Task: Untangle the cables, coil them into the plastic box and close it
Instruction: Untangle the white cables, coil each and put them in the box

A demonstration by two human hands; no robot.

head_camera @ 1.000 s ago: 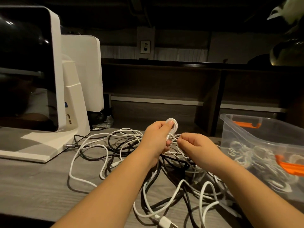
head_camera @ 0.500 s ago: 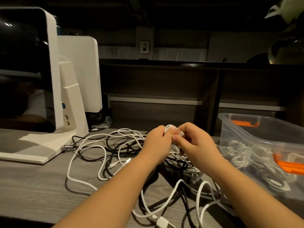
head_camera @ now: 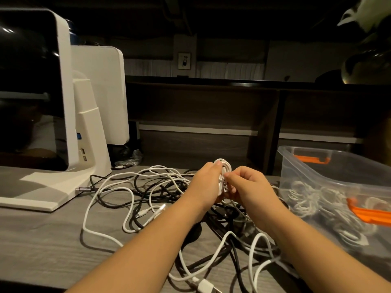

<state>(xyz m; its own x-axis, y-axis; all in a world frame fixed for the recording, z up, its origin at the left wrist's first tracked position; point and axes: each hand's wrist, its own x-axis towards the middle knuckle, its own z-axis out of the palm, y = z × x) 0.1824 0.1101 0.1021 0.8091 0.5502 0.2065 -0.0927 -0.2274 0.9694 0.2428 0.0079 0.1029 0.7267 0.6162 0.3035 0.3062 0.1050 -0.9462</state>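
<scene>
I see a white monitor [head_camera: 31, 89] at left on the grey desk [head_camera: 42, 240], shelves [head_camera: 201, 106] behind.

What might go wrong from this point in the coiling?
The left hand holds a small white coil whose tail seems to run into the tangle of cables; pulling may tighten knots. The coil may spring loose as the right hand pinches it. The plastic box already holds coils.
</scene>
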